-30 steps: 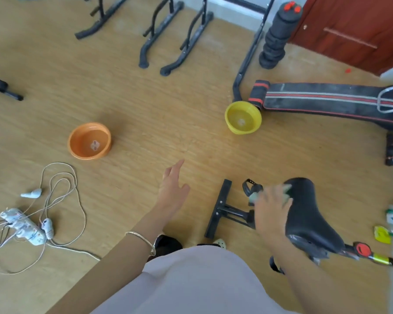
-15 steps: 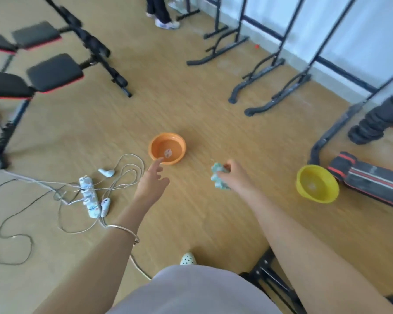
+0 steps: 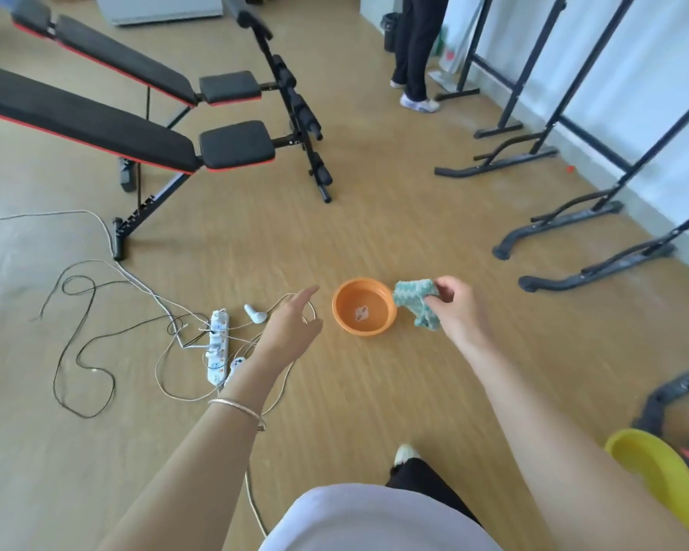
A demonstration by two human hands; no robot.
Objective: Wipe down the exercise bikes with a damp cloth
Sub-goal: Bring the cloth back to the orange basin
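Observation:
My right hand [image 3: 456, 308] pinches a teal and white cloth [image 3: 418, 302], which hangs just right of an orange basin [image 3: 364, 306] on the wooden floor. The basin holds a little water. My left hand [image 3: 291, 332] is stretched forward with straight fingers, empty, left of the basin. No exercise bike shows in this view.
A white power strip [image 3: 217, 346] with tangled cables lies at the left. Two black weight benches [image 3: 96, 125] stand behind it. Black rack feet [image 3: 573, 216] line the right wall. A yellow basin [image 3: 657, 475] sits at the lower right. A person's legs [image 3: 412, 53] stand at the back.
The view has turned left, away from the bike saddle. My right hand has carried the cloth from the saddle to beside the orange basin. My left hand stays extended.

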